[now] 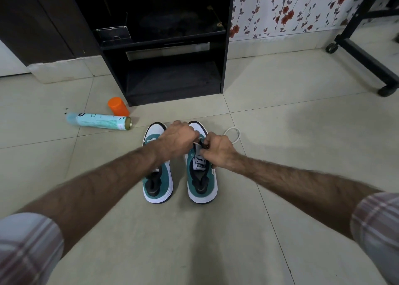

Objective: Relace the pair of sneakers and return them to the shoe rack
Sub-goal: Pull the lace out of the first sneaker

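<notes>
Two green-and-white sneakers stand side by side on the tiled floor, toes pointing away from me. My left arm crosses over the left sneaker point(157, 184). Both hands work at the eyelets of the right sneaker point(201, 183). My left hand point(178, 139) is curled over its front and pinches the white lace point(234, 133). My right hand point(218, 152) also pinches the lace by the tongue. A loop of the lace lies on the floor to the right of the shoe. The fingertips are partly hidden.
A black shoe rack point(170, 47) with open shelves stands straight ahead against the wall. A light blue spray can point(99, 120) lies on its side at the left, with an orange cap point(118, 106) beside it. A black wheeled frame point(364, 54) stands at the right.
</notes>
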